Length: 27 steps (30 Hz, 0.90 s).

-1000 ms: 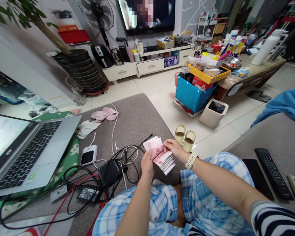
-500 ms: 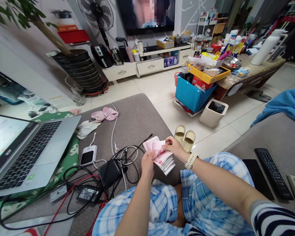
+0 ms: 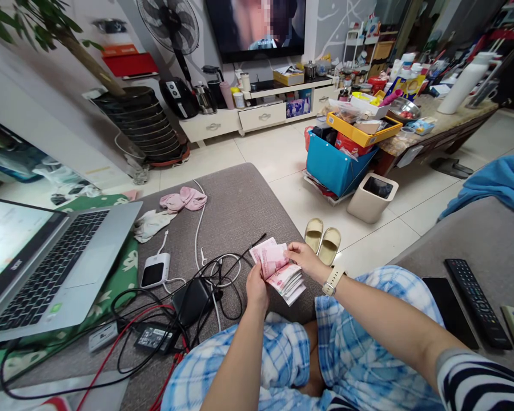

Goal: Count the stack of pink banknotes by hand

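A thick stack of pinkish-red banknotes [image 3: 286, 281] is bent over in my left hand [image 3: 257, 285], whose fingers are closed round its left side. Part of the stack fans up and away from me, while the folded part hangs toward my lap. My right hand [image 3: 303, 257] pinches the right edge of an upper note between thumb and fingers. A pale watch [image 3: 334, 281] sits on my right wrist. Below the notes are my legs in blue checked trousers [image 3: 364, 337]. The fingers under the stack are hidden.
Tangled black cables [image 3: 188, 291], a power adapter [image 3: 156, 338] and a small white device [image 3: 155, 270] lie on the grey couch left of my hands. Farther left stands an open laptop [image 3: 68, 257]. Slippers [image 3: 329, 245] and a bin [image 3: 372, 200] are on the floor; a remote [image 3: 477, 302] lies right.
My right fingers have shifted slightly left on the upper note, and my left thumb has moved back toward the stack's left edge. Both hands stay on the banknotes.
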Each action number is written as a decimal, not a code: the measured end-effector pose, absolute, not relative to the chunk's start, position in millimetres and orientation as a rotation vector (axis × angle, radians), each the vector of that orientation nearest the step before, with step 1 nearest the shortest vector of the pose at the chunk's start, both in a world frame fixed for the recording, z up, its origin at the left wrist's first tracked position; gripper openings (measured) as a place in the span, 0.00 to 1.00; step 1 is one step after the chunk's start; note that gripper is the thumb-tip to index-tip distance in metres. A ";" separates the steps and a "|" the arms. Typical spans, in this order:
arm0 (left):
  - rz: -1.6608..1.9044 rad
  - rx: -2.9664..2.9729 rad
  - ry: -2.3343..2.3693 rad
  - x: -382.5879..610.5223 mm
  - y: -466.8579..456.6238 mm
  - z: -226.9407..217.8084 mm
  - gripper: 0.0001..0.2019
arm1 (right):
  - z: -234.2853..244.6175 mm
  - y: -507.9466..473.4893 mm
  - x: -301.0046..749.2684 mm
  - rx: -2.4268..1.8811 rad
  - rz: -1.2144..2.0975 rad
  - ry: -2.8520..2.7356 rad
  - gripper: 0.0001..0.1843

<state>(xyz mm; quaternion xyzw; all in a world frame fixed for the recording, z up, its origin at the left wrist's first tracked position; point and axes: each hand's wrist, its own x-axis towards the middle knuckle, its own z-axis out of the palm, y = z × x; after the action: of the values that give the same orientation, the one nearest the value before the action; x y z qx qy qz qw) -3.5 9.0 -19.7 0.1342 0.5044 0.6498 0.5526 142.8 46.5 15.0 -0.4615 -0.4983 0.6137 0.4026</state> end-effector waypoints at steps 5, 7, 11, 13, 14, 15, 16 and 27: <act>1.529 0.326 1.186 -4.3 10.0 -24.9 0.14 | 15.4 46.5 143.0 -1.158 1.556 -1.260 0.12; 1.526 0.346 1.182 -5.0 9.8 -27.1 0.15 | 14.8 46.4 143.1 -1.154 1.557 -1.259 0.12; 1.520 0.388 1.175 -6.5 9.1 -30.5 0.14 | 13.6 46.6 143.0 -1.148 1.559 -1.257 0.12; 1.513 0.406 1.166 -6.7 8.8 -30.8 0.14 | 13.8 46.7 142.9 -1.146 1.562 -1.257 0.12; 1.510 0.414 1.162 -6.5 8.7 -30.5 0.14 | 14.2 46.8 142.8 -1.145 1.563 -1.256 0.12; 1.508 0.420 1.160 -6.4 8.6 -30.1 0.14 | 14.6 46.9 142.7 -1.144 1.564 -1.255 0.12; 1.505 0.424 1.160 -6.2 8.6 -29.6 0.14 | 15.0 46.9 142.7 -1.144 1.565 -1.255 0.12; 1.495 0.449 1.162 -5.9 9.2 -30.8 0.15 | 15.4 46.2 142.3 -1.141 1.577 -1.233 0.12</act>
<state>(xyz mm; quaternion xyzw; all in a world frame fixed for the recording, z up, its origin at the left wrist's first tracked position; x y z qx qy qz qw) -5.9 9.2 -30.8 0.1905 0.4936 0.6349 0.5629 142.3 46.2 15.4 -0.4524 -0.4890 0.6253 0.4064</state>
